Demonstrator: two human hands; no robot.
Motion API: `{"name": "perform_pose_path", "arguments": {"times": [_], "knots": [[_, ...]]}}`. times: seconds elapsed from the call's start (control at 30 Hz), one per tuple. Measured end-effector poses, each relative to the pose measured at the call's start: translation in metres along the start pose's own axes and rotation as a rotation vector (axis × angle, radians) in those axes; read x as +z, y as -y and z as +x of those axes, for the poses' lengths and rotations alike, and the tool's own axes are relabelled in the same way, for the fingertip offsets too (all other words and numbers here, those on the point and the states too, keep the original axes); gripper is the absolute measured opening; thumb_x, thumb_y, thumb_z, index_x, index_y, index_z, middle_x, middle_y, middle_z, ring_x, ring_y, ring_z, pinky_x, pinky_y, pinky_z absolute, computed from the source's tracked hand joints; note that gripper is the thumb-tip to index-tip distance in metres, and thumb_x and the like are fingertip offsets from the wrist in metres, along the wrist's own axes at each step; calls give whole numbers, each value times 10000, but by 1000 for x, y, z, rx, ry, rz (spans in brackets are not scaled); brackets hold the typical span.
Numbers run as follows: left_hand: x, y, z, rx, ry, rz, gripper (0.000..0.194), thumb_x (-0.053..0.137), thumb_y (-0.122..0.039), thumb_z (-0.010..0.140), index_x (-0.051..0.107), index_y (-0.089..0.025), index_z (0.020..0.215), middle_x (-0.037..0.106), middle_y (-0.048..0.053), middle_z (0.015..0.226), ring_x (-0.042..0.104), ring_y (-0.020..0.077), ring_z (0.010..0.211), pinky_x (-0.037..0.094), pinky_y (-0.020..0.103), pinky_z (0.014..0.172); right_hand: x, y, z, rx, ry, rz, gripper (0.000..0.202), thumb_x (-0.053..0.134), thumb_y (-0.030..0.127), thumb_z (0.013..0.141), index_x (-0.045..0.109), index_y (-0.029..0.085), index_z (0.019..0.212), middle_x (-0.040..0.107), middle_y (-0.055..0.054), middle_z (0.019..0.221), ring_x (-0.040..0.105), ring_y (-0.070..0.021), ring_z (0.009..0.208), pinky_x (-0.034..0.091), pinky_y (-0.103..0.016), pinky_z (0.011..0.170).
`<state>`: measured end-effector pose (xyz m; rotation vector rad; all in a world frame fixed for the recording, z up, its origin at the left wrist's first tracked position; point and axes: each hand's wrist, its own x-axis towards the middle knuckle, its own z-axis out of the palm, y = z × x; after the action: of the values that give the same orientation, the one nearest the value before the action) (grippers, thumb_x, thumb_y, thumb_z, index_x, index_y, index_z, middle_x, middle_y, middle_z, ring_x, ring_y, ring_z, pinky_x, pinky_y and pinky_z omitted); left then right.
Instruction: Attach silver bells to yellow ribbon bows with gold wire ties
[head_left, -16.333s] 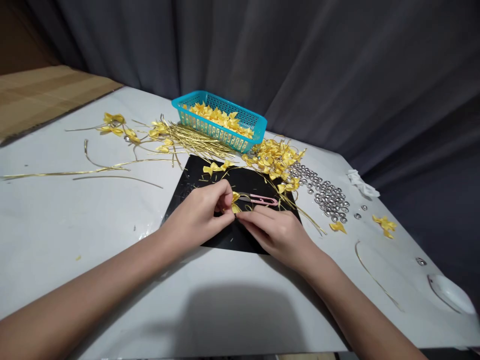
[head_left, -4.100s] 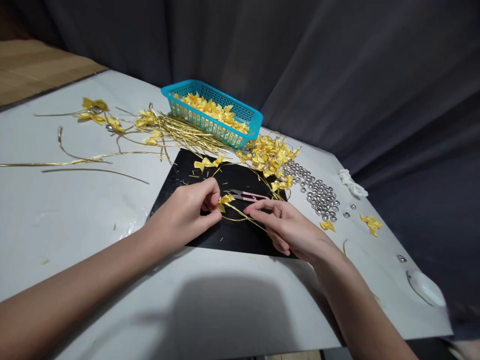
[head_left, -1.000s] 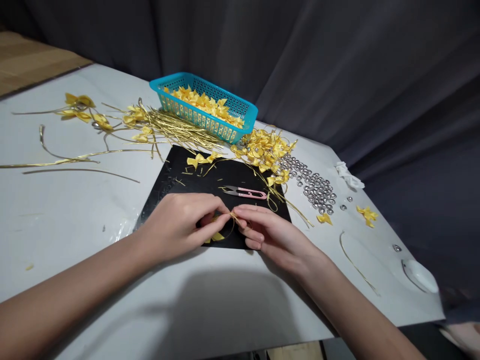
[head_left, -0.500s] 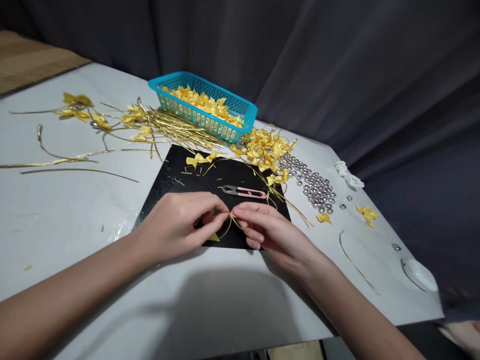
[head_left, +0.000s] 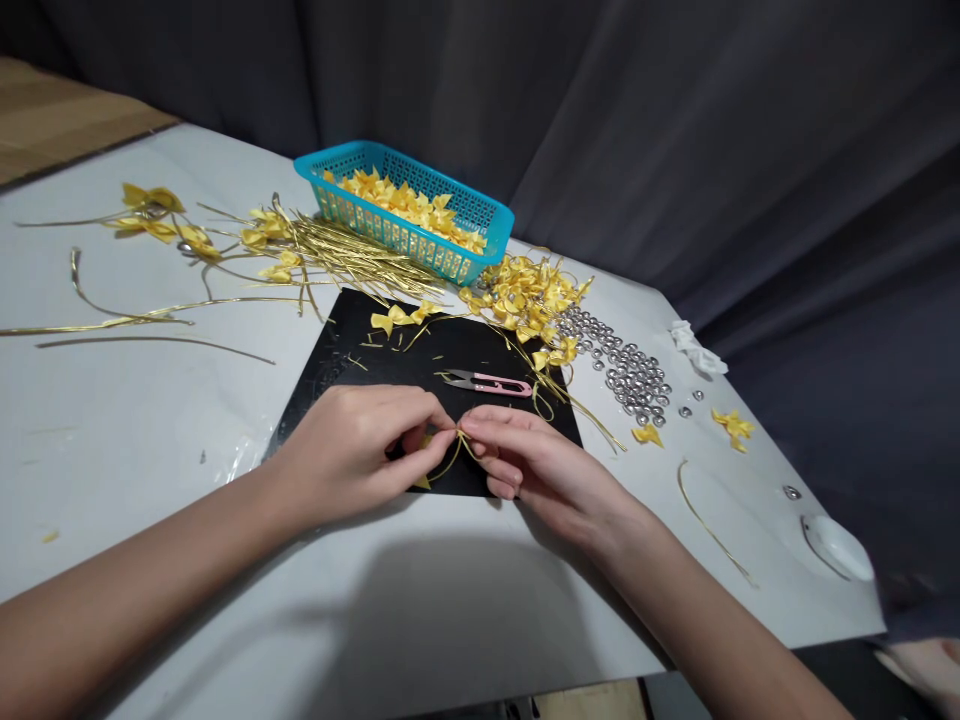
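Note:
My left hand and my right hand meet fingertip to fingertip over the near part of a black mat. Both pinch a thin gold cord, which curves down below the fingertips. Under my left fingers a bit of yellow ribbon shows, mostly hidden. Pink-handled thread snips lie just beyond the hands, among short cord scraps. Two or so yellow bows rest at the mat's far edge.
Behind the mat stands a blue basket of yellow bows, with a bundle of gold cords beside it. To the right are piled yellow bows, silver rings and a white oval object. Loose cords lie left.
The fingertips have shifted slightly around the cord, and its loop below them looks narrower. Less of the yellow ribbon shows under my left hand.

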<state>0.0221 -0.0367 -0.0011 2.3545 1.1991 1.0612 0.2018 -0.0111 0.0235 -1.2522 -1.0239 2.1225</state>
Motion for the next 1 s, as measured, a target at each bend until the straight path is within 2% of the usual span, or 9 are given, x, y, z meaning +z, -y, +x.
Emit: {"name": "perform_pose_path", "arguments": {"times": [0.23,0.4,0.53,0.67,0.9,1.0], "knots": [[0,-3,3,-244,5,-216,61,571,-209,809,534,-167,785,443,-88,535,392,43,407,304,158,400,2,1,-1,-247,-212,-100,252,778,309,622,600,162,722,439,92,517,292,-14,394,273,-153,361],[-1,-3,5,-258,41,-269,106,567,-242,834,629,-158,851,462,-80,513,402,52,418,307,164,409,1,0,-2,-333,-196,-207,190,744,316,670,619,174,693,429,82,529,324,-28,419,279,-160,372],[-1,-2,6,-191,78,-208,153,551,-249,859,667,-163,807,516,-57,534,438,59,471,322,165,450,1,0,-2,-330,-187,-245,211,751,336,664,626,172,705,461,71,562,346,-31,434,288,-159,375],[-2,-2,6,-180,70,-195,180,526,-241,875,677,-156,827,591,-33,594,454,61,485,338,168,464,1,1,-2,-313,-203,-232,179,716,322,689,632,167,713,483,65,567,336,-27,422,298,-163,386],[-3,-1,4,-143,42,-183,179,535,-221,864,689,-144,818,601,-18,603,460,66,492,339,177,462,0,1,-2,-212,-151,-137,126,680,279,689,644,159,693,499,54,576,336,-20,400,293,-177,388],[-4,-3,4,-181,-7,-203,176,540,-221,856,687,-136,810,593,-14,599,444,64,480,335,179,451,0,1,-2,-177,-155,-117,121,675,269,702,644,152,704,506,53,584,329,-13,395,303,-178,397]]}}
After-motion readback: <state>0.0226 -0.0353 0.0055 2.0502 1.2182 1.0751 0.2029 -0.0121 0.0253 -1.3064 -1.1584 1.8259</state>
